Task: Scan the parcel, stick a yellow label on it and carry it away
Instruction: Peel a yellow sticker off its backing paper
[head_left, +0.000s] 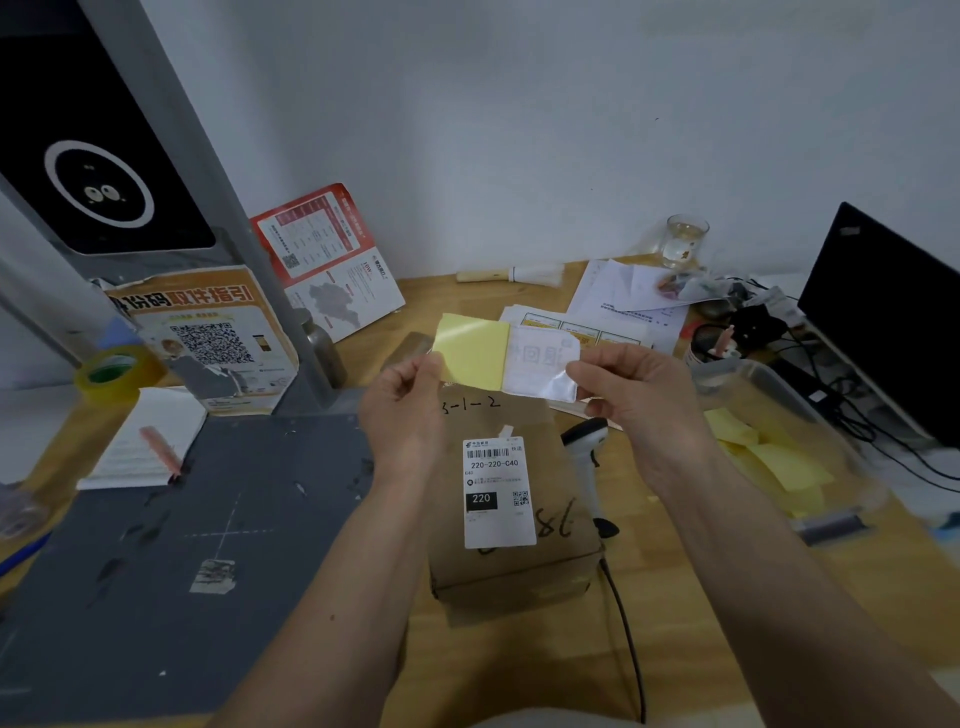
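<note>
A brown cardboard parcel (519, 566) lies on the wooden table in front of me, with a white shipping label (496, 491) on top and handwriting beside it. Above the parcel both hands hold a label sheet. My left hand (402, 415) pinches the yellow backing paper (472, 353) at its left edge. My right hand (639, 395) pinches the pale, translucent sticker (545, 364) that is partly peeled off to the right. A handheld barcode scanner (587, 457) lies just right of the parcel, partly hidden by my right forearm, its cable running toward me.
A grey scanning platform (171, 561) with a post fills the left. A notebook with a pink pen (145, 441) and a tape roll (111, 369) sit at the far left. A clear bin with yellow papers (774, 462), cables and a black monitor (893, 312) crowd the right. Papers and a glass lie behind.
</note>
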